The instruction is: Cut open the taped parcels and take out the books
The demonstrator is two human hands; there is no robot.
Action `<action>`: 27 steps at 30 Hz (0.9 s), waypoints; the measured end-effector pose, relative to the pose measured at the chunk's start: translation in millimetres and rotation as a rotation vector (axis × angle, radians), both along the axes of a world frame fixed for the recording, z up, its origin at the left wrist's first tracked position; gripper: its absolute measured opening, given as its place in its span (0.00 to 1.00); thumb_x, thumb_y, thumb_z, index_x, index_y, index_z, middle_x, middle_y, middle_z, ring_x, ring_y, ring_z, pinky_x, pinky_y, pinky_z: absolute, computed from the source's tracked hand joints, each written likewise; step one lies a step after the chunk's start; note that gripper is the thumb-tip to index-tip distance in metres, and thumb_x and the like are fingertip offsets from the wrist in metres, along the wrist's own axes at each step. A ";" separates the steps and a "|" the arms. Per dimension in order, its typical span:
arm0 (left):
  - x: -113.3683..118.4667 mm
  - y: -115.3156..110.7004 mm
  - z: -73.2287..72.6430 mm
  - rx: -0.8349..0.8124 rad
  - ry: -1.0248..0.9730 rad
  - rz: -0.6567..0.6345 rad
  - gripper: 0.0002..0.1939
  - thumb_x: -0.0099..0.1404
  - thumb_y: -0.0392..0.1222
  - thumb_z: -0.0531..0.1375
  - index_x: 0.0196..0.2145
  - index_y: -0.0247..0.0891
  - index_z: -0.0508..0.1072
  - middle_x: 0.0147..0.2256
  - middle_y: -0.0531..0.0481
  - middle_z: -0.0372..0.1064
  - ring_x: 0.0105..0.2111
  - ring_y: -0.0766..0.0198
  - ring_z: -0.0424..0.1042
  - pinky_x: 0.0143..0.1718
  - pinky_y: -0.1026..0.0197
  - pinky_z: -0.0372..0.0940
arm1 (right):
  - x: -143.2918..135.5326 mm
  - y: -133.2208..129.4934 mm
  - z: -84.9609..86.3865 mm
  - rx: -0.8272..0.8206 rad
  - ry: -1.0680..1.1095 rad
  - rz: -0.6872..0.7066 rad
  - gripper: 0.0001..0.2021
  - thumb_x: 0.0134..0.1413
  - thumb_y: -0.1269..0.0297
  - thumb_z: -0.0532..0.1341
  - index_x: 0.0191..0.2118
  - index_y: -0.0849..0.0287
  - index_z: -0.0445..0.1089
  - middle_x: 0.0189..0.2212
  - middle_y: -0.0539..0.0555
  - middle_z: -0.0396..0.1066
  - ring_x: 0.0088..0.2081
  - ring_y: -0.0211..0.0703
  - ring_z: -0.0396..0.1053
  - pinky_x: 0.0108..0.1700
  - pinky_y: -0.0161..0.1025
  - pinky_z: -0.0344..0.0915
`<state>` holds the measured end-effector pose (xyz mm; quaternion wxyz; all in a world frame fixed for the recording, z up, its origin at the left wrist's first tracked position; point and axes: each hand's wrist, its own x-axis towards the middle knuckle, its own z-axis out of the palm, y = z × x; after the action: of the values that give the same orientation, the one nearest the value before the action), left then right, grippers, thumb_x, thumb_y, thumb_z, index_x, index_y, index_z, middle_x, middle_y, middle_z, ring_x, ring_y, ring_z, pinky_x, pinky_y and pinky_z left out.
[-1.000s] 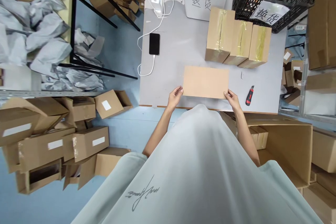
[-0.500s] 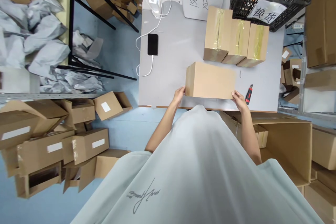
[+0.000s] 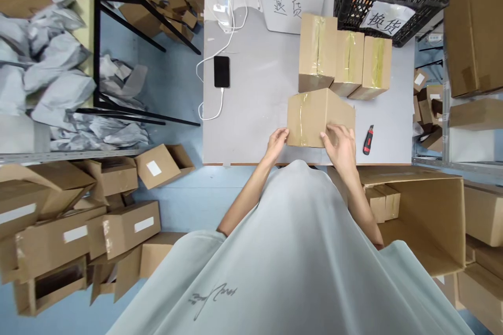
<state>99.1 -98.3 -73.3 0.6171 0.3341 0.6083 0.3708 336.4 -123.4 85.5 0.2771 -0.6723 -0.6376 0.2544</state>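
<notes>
A closed cardboard box (image 3: 310, 115) stands near the front edge of the grey table, with a strip of clear tape down the side that faces up. My left hand (image 3: 278, 141) grips its lower left edge, fingers pressed together there. On the box's right part rests my right hand (image 3: 341, 147), thumb at the front edge and fingers curled over the side. To the right of the box lies a red and black utility knife (image 3: 368, 140). Three taped cardboard boxes (image 3: 346, 60) stand in a row just behind.
A white foam bin (image 3: 288, 13) and a black plastic crate (image 3: 428, 15) sit at the back. On the left, a phone (image 3: 222, 71) is plugged into a white cable. A large open carton (image 3: 428, 220) stands below the table's right side; several boxes (image 3: 131, 225) lie on the left.
The box has been turned, so its taped side now shows. My right hand has moved left from the far corner onto the box. My left hand has shifted slightly right.
</notes>
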 end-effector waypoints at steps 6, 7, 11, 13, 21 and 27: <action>-8.4 -8.2 53.9 0.209 0.132 -0.001 0.16 0.78 0.53 0.66 0.54 0.42 0.84 0.57 0.42 0.83 0.59 0.48 0.81 0.62 0.49 0.76 | 19.1 -1.5 4.4 0.019 0.008 -0.069 0.18 0.74 0.46 0.66 0.57 0.51 0.81 0.56 0.61 0.82 0.54 0.61 0.74 0.62 0.61 0.73; -13.4 -11.1 63.9 0.255 0.175 -0.005 0.16 0.79 0.53 0.65 0.55 0.42 0.84 0.58 0.42 0.83 0.59 0.49 0.81 0.61 0.50 0.76 | 20.7 -1.7 2.9 0.011 0.017 -0.073 0.17 0.73 0.47 0.67 0.56 0.51 0.81 0.55 0.61 0.82 0.53 0.60 0.74 0.59 0.59 0.74; -33.9 -23.9 89.6 0.350 0.314 -0.033 0.17 0.82 0.54 0.63 0.56 0.43 0.85 0.57 0.41 0.81 0.58 0.50 0.80 0.58 0.52 0.76 | 19.7 -3.5 -16.2 -0.070 0.076 -0.098 0.14 0.68 0.50 0.67 0.51 0.51 0.80 0.51 0.59 0.82 0.47 0.55 0.74 0.47 0.51 0.74; -40.4 -29.6 91.0 0.331 0.347 -0.037 0.17 0.82 0.54 0.62 0.54 0.43 0.86 0.55 0.42 0.82 0.57 0.50 0.80 0.58 0.52 0.76 | 16.4 -6.2 -28.2 -0.131 0.095 -0.116 0.12 0.66 0.51 0.68 0.48 0.51 0.79 0.47 0.58 0.82 0.45 0.54 0.73 0.46 0.50 0.73; -28.2 -44.0 78.2 0.330 0.326 0.016 0.14 0.81 0.48 0.61 0.50 0.41 0.85 0.53 0.43 0.84 0.54 0.54 0.83 0.58 0.54 0.77 | 18.9 -19.3 -37.5 -0.113 0.033 -0.119 0.14 0.65 0.54 0.66 0.52 0.51 0.74 0.52 0.59 0.81 0.47 0.54 0.73 0.53 0.53 0.72; -12.5 -29.9 58.4 0.353 0.248 -0.049 0.13 0.77 0.44 0.63 0.55 0.43 0.85 0.57 0.43 0.83 0.58 0.55 0.82 0.60 0.54 0.77 | 53.1 -22.7 -41.8 -0.107 -0.028 -0.212 0.17 0.62 0.52 0.66 0.52 0.54 0.74 0.54 0.61 0.81 0.47 0.54 0.74 0.53 0.54 0.73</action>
<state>86.7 -128.2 -14.9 0.4784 0.4946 0.5969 0.4125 389.5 -146.1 43.7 0.2569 -0.7534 -0.5522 0.2480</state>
